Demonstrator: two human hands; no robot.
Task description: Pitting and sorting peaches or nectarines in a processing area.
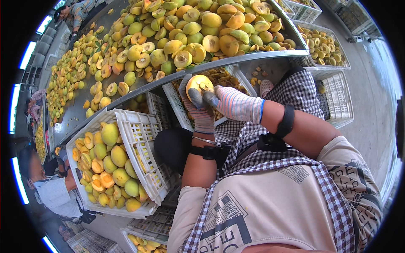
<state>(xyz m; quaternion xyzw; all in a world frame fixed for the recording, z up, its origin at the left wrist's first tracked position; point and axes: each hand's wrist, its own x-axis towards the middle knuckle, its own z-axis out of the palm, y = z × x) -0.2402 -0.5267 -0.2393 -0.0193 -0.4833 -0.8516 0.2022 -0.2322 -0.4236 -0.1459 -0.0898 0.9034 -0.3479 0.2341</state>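
Cut fruit, yellow-orange, face toward me, gripped in my left hand; right hand fingers bunched at its edge, cannot tell if pinching. White crate below. Farther: metal table, peach heap; right, grey floor.

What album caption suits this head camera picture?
A gloved left hand holds a cut yellow fruit, the right hand close against it, beside a metal table heaped with more fruit.

Yellow fruit, striped gloves, checked apron
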